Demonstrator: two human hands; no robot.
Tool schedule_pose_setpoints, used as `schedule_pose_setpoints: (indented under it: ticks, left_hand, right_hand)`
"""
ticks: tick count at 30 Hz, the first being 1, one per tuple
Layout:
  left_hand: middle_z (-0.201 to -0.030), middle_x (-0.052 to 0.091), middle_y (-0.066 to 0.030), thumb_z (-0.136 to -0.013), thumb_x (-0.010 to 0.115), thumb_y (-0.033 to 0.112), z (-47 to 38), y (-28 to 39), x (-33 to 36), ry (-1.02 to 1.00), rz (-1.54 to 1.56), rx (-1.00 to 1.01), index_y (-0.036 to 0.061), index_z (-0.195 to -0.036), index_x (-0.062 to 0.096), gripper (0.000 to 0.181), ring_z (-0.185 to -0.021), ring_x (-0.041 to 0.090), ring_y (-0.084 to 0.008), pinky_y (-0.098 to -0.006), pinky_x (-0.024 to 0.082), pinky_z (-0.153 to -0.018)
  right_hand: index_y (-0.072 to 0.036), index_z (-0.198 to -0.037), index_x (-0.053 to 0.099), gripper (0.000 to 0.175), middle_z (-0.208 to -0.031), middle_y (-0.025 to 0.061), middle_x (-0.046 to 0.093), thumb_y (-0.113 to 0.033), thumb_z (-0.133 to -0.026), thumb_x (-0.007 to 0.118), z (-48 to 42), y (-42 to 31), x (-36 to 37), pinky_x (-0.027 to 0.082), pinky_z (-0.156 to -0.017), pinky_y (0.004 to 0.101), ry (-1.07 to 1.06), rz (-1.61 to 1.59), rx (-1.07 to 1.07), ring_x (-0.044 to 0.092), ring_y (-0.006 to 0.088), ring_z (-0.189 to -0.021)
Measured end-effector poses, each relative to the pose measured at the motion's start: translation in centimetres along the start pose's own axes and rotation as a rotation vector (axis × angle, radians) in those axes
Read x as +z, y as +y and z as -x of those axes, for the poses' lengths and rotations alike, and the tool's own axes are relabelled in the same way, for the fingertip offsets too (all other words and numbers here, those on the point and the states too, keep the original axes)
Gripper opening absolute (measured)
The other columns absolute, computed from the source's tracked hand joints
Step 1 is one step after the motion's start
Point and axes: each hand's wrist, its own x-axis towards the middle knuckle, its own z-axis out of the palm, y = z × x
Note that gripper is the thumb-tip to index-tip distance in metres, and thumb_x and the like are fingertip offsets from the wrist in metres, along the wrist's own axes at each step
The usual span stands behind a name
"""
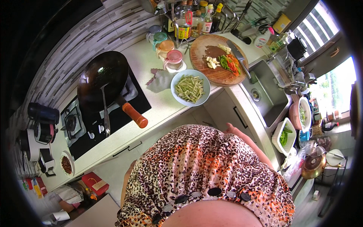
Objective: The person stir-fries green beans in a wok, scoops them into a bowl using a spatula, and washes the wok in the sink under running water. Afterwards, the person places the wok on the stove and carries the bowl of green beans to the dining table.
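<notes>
Only part of my right hand (231, 128) shows past my leopard-print top, near a cabinet door below the counter; whether its fingers are closed is hidden. A sliver of my left hand (132, 166) appears at the other side of the top, mostly covered. Ahead stands a light-blue bowl (208, 92) of cut green beans (189, 88). Behind it is a round wooden cutting board (202, 75) with garlic (212, 62), sliced green and red peppers (230, 64) and a kitchen knife (238, 56). A wood-handled wok (99, 71) sits on the gas hob (139, 105), a metal utensil (105, 110) leaning in it.
Lidded seasoning jars (173, 60) and sauce bottles (183, 27) line the wall. At right is a steel sink (268, 99), then a white basket (273, 139) of green peppers (285, 136). A plate (71, 161) of dark red seasoning stands left of the hob. A red box (95, 183) lies lower left.
</notes>
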Motion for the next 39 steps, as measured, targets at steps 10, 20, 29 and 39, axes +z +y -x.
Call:
schedule_pose_setpoints:
  ticks: [10,20,29,39]
  left_hand:
    - [-0.068,0.058,-0.0030,-0.092,0.052,0.018,-2.8,15.8,-9.5,0.221,0.687,0.529,0.0004,-0.082,0.059,0.021,-0.060,0.056,-0.0120,-0.0254,0.046,-0.055]
    - [-0.089,0.058,-0.0107,-0.096,0.044,0.024,-11.4,26.0,-14.3,0.099,1.231,0.332,0.0051,-0.116,0.043,0.028,-0.073,0.063,-0.0215,-0.0331,0.054,-0.061]
    - [-0.082,0.063,-0.0148,-0.087,0.043,0.008,-10.0,32.4,-11.2,0.400,0.829,0.433,0.0060,-0.125,0.038,0.038,-0.052,0.061,-0.0191,-0.0297,0.052,-0.042]
    - [-0.073,0.059,-0.0126,-0.085,0.041,0.006,-4.6,29.9,4.3,0.681,1.138,0.458,-0.0020,-0.120,0.034,0.037,-0.048,0.057,-0.0166,-0.0305,0.048,-0.045]
  right_hand:
    - [-0.002,-0.119,0.051,0.039,-0.097,0.0146,0.063,-0.031,-0.093,0.045,-2.6,-9.8,-10.0,0.052,-0.072,0.0383,-0.016,-0.933,-0.256,0.062,0.0239,-0.087]
    - [-0.005,-0.116,0.050,0.037,-0.096,0.0124,0.063,-0.033,-0.092,0.049,-12.9,-9.0,-9.5,0.053,-0.067,0.0377,-0.027,-0.560,-0.775,0.063,0.0228,-0.078]
    - [-0.005,-0.117,0.047,0.030,-0.068,0.0042,0.053,-0.022,-0.091,0.047,-6.1,-9.1,-11.5,0.028,-0.038,0.0219,-0.241,-0.987,-0.766,0.039,0.0088,-0.043]
    - [-0.002,-0.127,0.036,0.040,-0.078,0.0087,0.056,-0.011,-0.088,0.035,0.1,-5.6,-9.2,0.035,-0.041,0.0255,-0.208,-0.538,-0.862,0.046,0.0120,-0.049]
